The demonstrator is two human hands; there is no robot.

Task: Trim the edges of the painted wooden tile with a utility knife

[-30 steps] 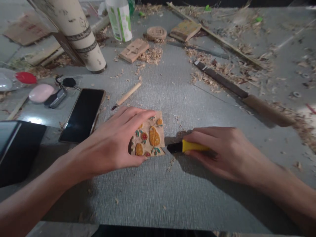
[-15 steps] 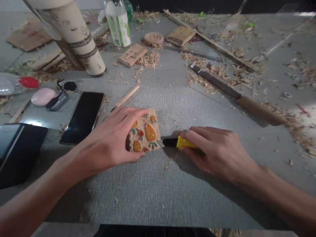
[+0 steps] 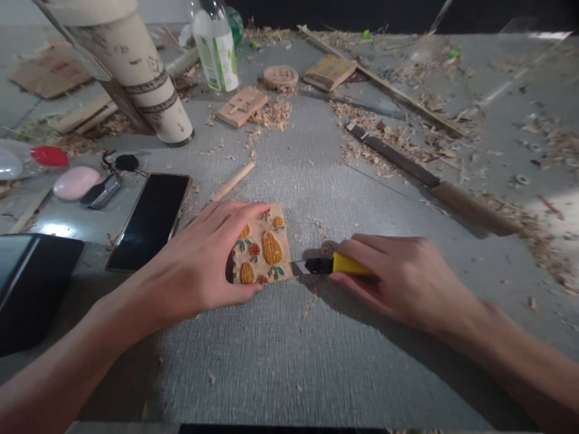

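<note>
A small carved wooden block (image 3: pixel 261 256) with yellow, red and green painted fruit and leaf shapes lies on the grey table. Around its left side my left hand (image 3: pixel 210 256) is closed, fingers at the far edge and thumb at the near edge. My right hand (image 3: pixel 393 274) grips the yellow handle of a utility knife (image 3: pixel 320 265), its blade pointing left. The blade tip is close to the block's right edge, near the lower corner; whether it touches, I cannot tell.
A phone (image 3: pixel 151 220) and a black device (image 3: pixel 40 289) lie on the left. Behind are a thin wooden stick (image 3: pixel 234 181), a white cylinder (image 3: pixel 149 84), a bottle (image 3: pixel 215 54) and a carved wooden piece (image 3: pixel 243 106). A long file (image 3: pixel 398 157) lies right among wood shavings (image 3: pixel 275 114).
The knife has drawn back slightly to the right, and its blade sits a little farther from the block's edge. My left hand still holds the block.
</note>
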